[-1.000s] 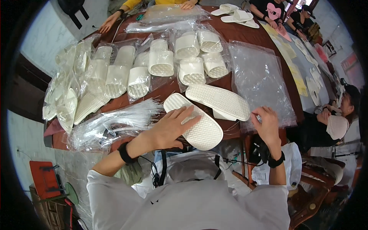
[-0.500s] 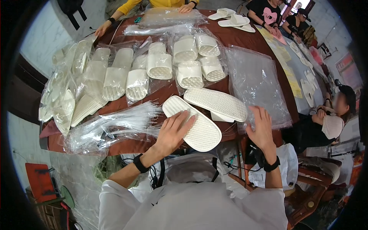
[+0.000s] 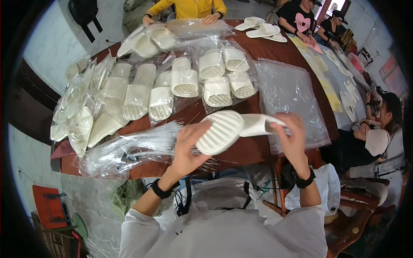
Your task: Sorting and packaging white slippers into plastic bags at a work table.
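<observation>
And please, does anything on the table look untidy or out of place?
Slightly: thin strips lie loose on the table near the held slippers, outside the clear bundle. At the left, bagged slippers lean at mixed angles, unlike the neater middle rows.

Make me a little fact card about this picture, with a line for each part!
Left hand: holds a ribbed slipper
Right hand: slightly blurred, at the smooth strapped slipper
Slipper colour: creamy white
Left on table: thin clear strips in plastic
Behind: bagged slippers
Right on table: flat clear bags
Cloth: reddish brown
Across: person in yellow
</observation>
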A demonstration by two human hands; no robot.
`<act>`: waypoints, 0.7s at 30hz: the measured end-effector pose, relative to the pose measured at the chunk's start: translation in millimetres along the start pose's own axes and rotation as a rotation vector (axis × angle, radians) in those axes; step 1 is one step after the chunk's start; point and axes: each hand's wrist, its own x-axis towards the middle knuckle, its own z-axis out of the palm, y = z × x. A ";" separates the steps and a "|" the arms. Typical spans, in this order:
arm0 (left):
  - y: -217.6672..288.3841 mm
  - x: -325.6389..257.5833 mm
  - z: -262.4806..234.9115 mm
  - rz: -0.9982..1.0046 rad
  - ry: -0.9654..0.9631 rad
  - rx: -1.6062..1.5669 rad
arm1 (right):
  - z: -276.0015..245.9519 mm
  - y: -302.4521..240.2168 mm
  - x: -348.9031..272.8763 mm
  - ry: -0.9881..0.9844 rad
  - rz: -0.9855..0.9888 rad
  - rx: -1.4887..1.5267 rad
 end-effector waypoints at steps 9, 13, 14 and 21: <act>7.6 7.8 -33.6 -0.670 0.189 -0.763 | 20.5 -3.2 62.8 -0.173 0.339 0.466; -31.2 -13.4 -23.7 -0.897 0.121 -0.761 | 79.5 29.3 62.5 -0.511 0.396 0.603; -45.1 -22.6 -20.1 -0.927 0.104 -0.696 | 91.8 34.0 61.9 -0.583 0.402 0.566; -72.4 -48.5 -21.9 -0.818 -0.012 -0.137 | 148.9 67.0 50.0 -0.664 0.407 0.626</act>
